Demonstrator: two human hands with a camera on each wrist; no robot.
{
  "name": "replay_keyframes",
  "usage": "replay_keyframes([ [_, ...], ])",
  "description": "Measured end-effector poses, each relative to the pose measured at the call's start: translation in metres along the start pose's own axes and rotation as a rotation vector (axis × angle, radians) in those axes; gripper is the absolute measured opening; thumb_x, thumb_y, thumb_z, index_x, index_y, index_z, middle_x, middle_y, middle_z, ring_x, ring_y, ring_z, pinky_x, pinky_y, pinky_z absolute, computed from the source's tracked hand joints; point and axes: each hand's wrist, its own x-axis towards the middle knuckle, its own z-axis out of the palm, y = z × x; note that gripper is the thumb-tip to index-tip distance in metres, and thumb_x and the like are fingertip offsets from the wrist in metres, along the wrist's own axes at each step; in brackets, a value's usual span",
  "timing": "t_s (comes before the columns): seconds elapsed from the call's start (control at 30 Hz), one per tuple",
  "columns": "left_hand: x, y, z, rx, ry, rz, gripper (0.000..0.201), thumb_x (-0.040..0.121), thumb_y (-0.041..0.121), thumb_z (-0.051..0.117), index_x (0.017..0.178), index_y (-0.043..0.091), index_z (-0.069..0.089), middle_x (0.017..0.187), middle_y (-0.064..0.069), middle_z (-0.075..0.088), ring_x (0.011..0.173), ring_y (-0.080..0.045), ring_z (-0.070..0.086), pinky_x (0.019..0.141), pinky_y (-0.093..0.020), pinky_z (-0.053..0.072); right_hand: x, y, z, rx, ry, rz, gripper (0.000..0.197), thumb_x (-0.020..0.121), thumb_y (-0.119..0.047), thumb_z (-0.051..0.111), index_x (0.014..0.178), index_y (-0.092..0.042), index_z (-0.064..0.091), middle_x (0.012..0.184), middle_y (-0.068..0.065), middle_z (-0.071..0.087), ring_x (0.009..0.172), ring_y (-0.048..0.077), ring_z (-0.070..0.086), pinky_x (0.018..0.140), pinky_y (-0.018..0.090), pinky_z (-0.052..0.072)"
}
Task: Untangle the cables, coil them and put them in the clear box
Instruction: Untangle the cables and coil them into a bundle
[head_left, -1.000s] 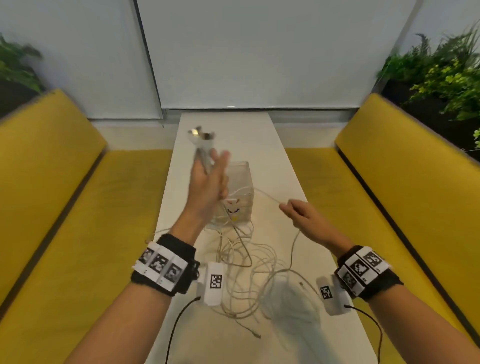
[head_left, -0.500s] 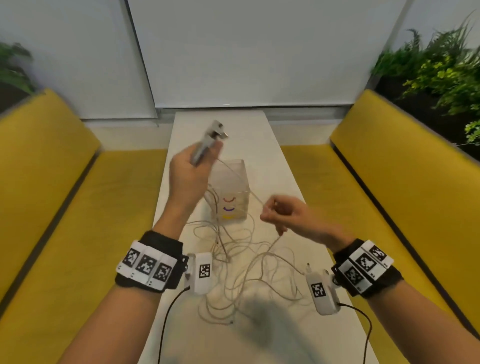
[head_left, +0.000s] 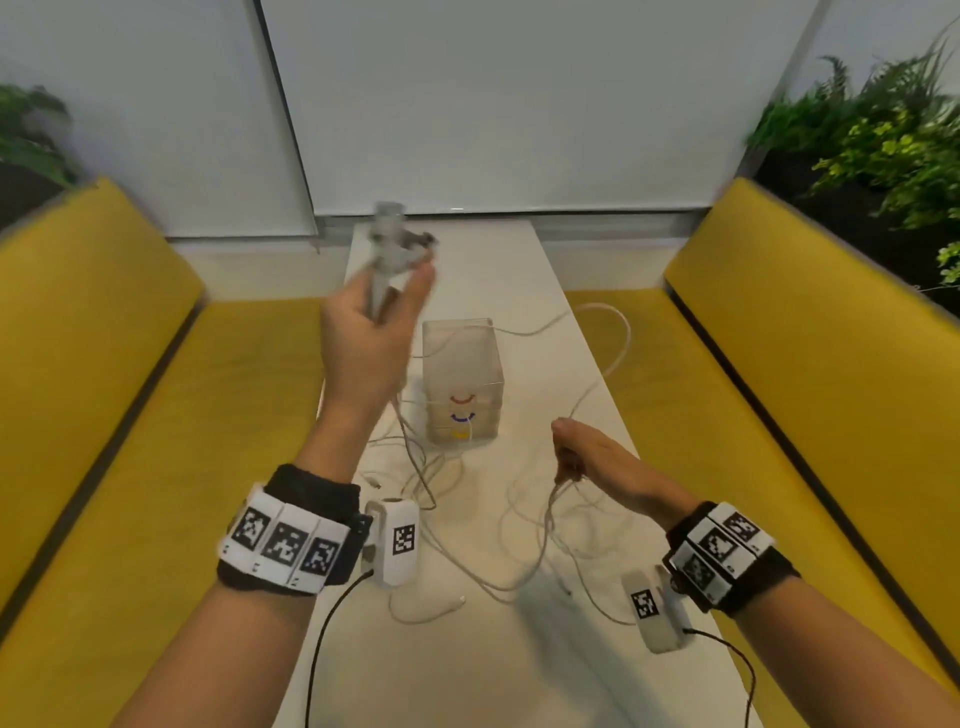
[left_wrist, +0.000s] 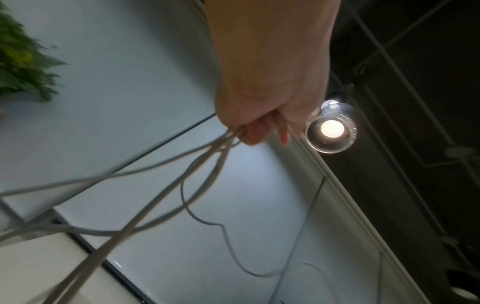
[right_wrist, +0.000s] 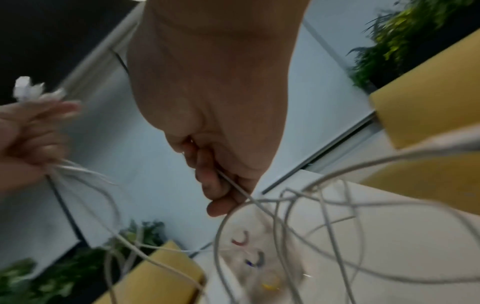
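My left hand (head_left: 371, 332) is raised above the table and grips a bunch of white cable ends; their connectors (head_left: 395, 241) stick up past the fingers, blurred. In the left wrist view the fingers (left_wrist: 255, 131) curl round several strands hanging down. My right hand (head_left: 584, 457), lower and to the right, pinches one thin white cable (right_wrist: 233, 185) that runs over the box's right side. A tangle of white cables (head_left: 498, 519) lies on the table between my wrists. The clear box (head_left: 462, 384) with coloured arc marks stands just beyond it, a strand draped across it.
The narrow white table (head_left: 519, 270) runs away from me between two yellow benches (head_left: 130, 415) (head_left: 805, 389). A cable loop (head_left: 615, 332) hangs over the table's right edge. Plants (head_left: 883, 135) stand behind the right bench. Black leads trail from my wrist cameras.
My left hand has tilted the held connectors more upright. My right hand has dropped lower and to the right with its strand, and a cable loop has swung out over the table's right edge.
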Motion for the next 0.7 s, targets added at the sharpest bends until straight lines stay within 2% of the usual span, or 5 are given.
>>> replay_keyframes([
  [0.1,-0.023,-0.003,0.023,0.218,-0.447,0.070,0.024,0.087,0.031,0.074,0.109,0.021,0.074,0.070,0.022,0.065,0.053,0.001,0.051,0.050,-0.017,0.040,0.008,-0.031,0.009,0.006,-0.066,-0.033,0.029,0.103,-0.035,0.036,0.084,-0.013,0.038,0.076,0.001,0.036,0.068,0.015,0.037,0.078,0.037,0.048],
  [0.2,-0.036,-0.020,0.038,0.348,-0.618,0.001,0.032,0.081,0.044,0.077,0.104,0.022,0.077,0.081,0.006,0.074,0.063,-0.004,0.062,0.055,-0.019,0.048,0.013,-0.062,0.021,-0.005,-0.160,-0.121,0.024,0.104,-0.013,0.027,0.097,-0.020,0.049,0.082,0.000,0.042,0.071,0.012,0.041,0.080,0.030,0.053],
  [0.3,-0.041,-0.036,0.043,0.369,-0.520,-0.173,0.029,0.081,0.047,0.077,0.066,0.025,0.067,0.056,0.010,0.061,0.051,-0.001,0.056,0.047,-0.010,0.036,0.016,-0.074,0.026,-0.022,-0.204,-0.159,0.034,0.104,-0.001,0.025,0.111,-0.022,0.051,0.088,-0.002,0.048,0.076,0.011,0.044,0.095,0.043,0.050],
  [0.5,-0.031,-0.057,0.027,0.460,-0.390,-0.267,0.043,0.085,0.046,0.070,0.058,0.014,0.061,0.054,-0.002,0.063,0.053,-0.013,0.061,0.053,-0.032,0.047,0.015,-0.059,0.031,0.006,-0.163,-0.256,0.031,0.106,-0.011,0.037,0.126,0.002,0.056,0.086,-0.022,0.061,0.078,0.017,0.048,0.082,0.033,0.052],
  [0.7,-0.001,-0.042,0.005,0.263,-0.058,-0.101,0.030,0.091,0.035,0.069,0.067,0.018,0.061,0.054,0.011,0.042,0.048,-0.002,0.032,0.050,-0.026,0.028,0.014,-0.028,0.024,0.098,-0.131,-0.175,0.025,0.101,-0.024,0.052,0.088,-0.003,0.056,0.072,0.001,0.049,0.069,0.018,0.046,0.066,0.027,0.041],
])
